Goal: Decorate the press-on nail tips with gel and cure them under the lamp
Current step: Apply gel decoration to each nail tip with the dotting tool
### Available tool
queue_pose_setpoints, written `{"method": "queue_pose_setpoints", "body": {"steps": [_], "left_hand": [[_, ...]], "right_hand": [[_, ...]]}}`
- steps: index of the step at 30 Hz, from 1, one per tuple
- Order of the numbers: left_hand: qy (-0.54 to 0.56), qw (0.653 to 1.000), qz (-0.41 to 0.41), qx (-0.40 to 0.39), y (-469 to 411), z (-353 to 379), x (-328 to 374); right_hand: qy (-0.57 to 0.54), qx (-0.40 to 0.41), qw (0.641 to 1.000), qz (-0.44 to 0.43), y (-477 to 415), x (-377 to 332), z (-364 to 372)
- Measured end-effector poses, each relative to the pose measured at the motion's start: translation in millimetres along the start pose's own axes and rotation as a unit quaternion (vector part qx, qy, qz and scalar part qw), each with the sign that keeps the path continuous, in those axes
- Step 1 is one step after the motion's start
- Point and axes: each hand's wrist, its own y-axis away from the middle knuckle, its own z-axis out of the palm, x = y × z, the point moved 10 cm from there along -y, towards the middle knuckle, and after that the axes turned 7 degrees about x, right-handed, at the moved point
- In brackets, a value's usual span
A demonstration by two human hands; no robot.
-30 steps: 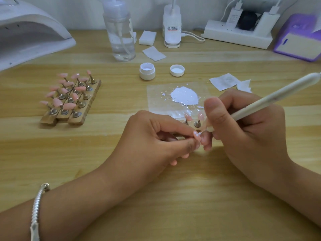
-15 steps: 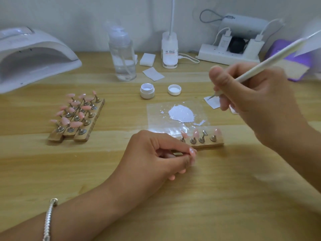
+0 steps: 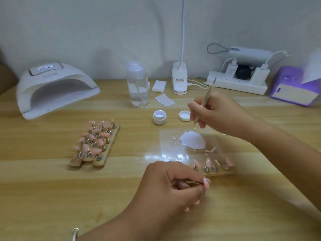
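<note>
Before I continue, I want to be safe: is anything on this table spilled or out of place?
Nothing toppled or broken. The white gel lies pooled on the clear sheet, small flecks around it, apparently all on the sheet. The jar stands open, its lid beside it.

Silver bracelet (image 3: 75,234), worn on left wrist (image 3: 97,231)

The left hand (image 3: 173,185) rests toward the desk (image 3: 52,197) front edge, its curled fingers (image 3: 189,176) pinching a nail tip (image 3: 206,182). The right hand (image 3: 218,113) sits farther back, forearm entering from the right edge, gripping a pen (image 3: 206,96) point-down.
</note>
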Motion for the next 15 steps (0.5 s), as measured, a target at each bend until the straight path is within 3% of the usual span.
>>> {"method": "queue_pose_setpoints", "body": {"steps": [2, 6, 10, 15], "left_hand": [[-0.001, 1.0, 0.0, -0.001, -0.4, 0.1, 0.1], [0.001, 1.0, -0.004, -0.005, -0.4, -0.2, -1.4], [0.012, 1.0, -0.021, 0.002, 0.2, 0.0, -5.4], [0.007, 1.0, -0.024, 0.007, 1.5, -0.8, -6.5]], "right_hand": [[-0.013, 0.026, 1.0, -0.011, 2.7, -3.0, -6.2], [0.047, -0.049, 0.998, 0.015, 14.6, 11.9, 16.1], [-0.06, 0.06, 0.996, -0.009, 16.2, -2.0, -16.9], [-0.208, 0.172, 0.96, -0.08, 59.8, -29.3, -54.8]]}}
